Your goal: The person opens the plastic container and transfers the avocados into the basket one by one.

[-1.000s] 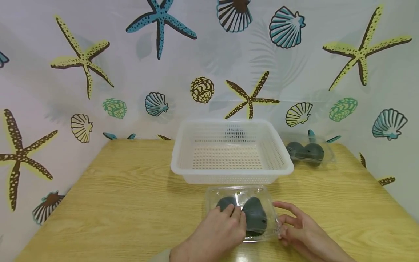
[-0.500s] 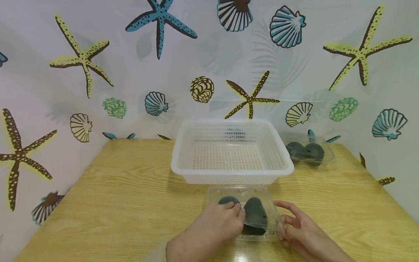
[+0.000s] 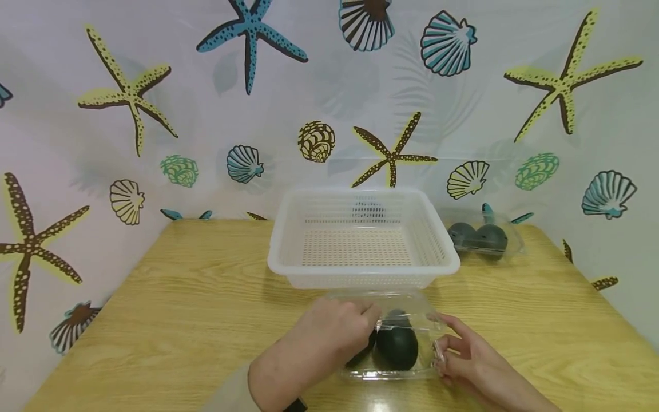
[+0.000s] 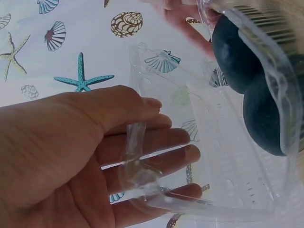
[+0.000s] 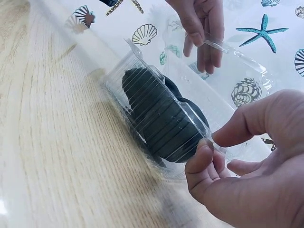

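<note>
Up has swung the clear lid [image 4: 223, 152], pinched by the left hand [image 3: 337, 332], baring dark fruits [image 3: 397, 347]. The right hand [image 3: 471, 356] pinches the tray [image 3: 383, 376].

Pinching with the thumb [image 4: 126, 104] and almost straight fingers [image 4: 168, 138] of the left hand [image 3: 334, 327], and pinching nearby with the more curled right hand [image 3: 473, 357].

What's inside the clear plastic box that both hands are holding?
Inside the clear, hinged plastic box are two dark, rounded objects, possibly avocados. In the head view, the person's bare left hand covers part of one; the box floor directly beneath both is hidden.
</note>
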A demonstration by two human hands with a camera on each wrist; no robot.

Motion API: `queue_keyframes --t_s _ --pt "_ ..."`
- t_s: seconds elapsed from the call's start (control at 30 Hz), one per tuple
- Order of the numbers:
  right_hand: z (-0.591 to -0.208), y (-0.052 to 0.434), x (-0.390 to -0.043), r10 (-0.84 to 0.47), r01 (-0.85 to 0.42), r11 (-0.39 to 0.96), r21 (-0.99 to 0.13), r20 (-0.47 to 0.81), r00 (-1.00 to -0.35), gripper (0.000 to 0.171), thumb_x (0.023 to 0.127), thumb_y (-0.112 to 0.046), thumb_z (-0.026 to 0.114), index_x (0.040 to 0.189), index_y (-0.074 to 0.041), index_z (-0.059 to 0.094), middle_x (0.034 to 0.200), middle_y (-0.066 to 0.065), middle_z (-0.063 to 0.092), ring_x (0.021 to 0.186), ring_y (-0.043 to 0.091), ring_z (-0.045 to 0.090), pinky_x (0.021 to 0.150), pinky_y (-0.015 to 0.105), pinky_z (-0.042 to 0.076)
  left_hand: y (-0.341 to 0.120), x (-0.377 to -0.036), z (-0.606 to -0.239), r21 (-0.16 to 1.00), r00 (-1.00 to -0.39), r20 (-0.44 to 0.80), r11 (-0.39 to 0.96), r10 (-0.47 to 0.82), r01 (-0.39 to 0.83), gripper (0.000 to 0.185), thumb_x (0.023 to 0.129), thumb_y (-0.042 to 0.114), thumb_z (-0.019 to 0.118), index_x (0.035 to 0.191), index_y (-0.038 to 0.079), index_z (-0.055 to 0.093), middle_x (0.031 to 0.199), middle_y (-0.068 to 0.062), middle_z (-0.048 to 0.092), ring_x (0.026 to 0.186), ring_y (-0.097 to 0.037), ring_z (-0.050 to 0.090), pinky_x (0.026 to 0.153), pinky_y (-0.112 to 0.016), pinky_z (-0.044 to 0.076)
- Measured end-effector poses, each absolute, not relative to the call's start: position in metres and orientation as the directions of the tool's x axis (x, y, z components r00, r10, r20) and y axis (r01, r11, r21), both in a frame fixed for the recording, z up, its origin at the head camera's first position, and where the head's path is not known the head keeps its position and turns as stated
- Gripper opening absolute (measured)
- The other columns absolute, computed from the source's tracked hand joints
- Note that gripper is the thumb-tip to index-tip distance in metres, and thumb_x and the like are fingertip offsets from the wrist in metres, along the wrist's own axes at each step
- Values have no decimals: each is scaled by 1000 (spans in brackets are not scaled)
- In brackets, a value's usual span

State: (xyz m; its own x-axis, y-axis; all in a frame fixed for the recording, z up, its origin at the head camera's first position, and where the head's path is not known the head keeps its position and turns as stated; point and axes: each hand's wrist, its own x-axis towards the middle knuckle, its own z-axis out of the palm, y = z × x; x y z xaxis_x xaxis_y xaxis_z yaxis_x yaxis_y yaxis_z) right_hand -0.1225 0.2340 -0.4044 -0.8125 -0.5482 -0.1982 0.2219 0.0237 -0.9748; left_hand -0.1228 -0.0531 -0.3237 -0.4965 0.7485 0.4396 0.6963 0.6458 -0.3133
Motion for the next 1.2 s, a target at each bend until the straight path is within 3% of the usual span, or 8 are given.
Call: queue_keyframes --t_s 0.13,0.23,0.3,0.43,0.63,0.83,1.0,1.2 --pt "-406 235 -122 -565 207 18 -978 -181 -805 59 98 3 46 148 -20 24 97 0 52 81 12 56 70 25 51 -56 -128 -327 -321 -447 525 655 724 684 18 80 5 72 80 17 58 66 11 56 54 -3 46 42 -19 42" --pt "-406 236 -121 -574 206 14 -978 -177 -799 57 98 2 46 144 -27 29 95 0 51 81 12 55 71 25 51 -57 -132 -328 -304 -419 586 667 694 680 18 81 5 73 85 16 59 70 11 61 58 -4 56 49 -21 48" --pt "-406 236 -121 -575 202 14 -979 -173 -800 59 98 2 46 147 -25 26 95 0 50 81 12 55 70 25 51 -58 -134 -327 -292 -411 612 676 675 676 17 82 7 73 93 16 64 79 11 68 67 -5 65 57 -22 53" --pt "-404 234 -121 -551 220 43 -975 -207 -809 65 97 2 47 152 -13 15 95 0 49 82 13 54 70 26 51 -62 -135 -322 -251 -411 635 678 654 691 40 78 6 78 116 17 69 106 7 75 90 -9 72 79 -24 58" --pt "-400 230 -122 -509 232 117 -966 -259 -821 72 97 1 47 154 -4 4 95 2 48 81 15 53 70 28 51 -68 -134 -314 -201 -414 674 692 611 694 50 76 4 77 124 17 67 120 3 72 105 -13 69 94 -28 56" --pt "-398 230 -122 -503 237 145 -961 -278 -818 74 97 0 48 155 -4 2 94 2 49 80 17 55 70 28 52 -74 -132 -316 -175 -416 690 695 592 698 50 79 11 76 127 19 65 134 -3 63 128 -22 57 113 -39 44" --pt "-397 229 -122 -489 248 177 -952 -304 -818 75 96 -1 49 155 -4 1 94 3 51 82 19 56 71 30 53 -77 -130 -324 -189 -371 698 657 613 730 48 77 12 77 123 18 68 138 -7 61 136 -26 51 115 -42 40" --pt "-399 231 -121 -520 225 171 -959 -282 -806 75 98 -4 49 154 -2 -2 92 3 55 85 20 59 72 33 57 -79 -126 -337 -201 -308 687 579 658 790 46 73 11 78 118 16 69 136 -9 60 134 -26 52 114 -34 42"
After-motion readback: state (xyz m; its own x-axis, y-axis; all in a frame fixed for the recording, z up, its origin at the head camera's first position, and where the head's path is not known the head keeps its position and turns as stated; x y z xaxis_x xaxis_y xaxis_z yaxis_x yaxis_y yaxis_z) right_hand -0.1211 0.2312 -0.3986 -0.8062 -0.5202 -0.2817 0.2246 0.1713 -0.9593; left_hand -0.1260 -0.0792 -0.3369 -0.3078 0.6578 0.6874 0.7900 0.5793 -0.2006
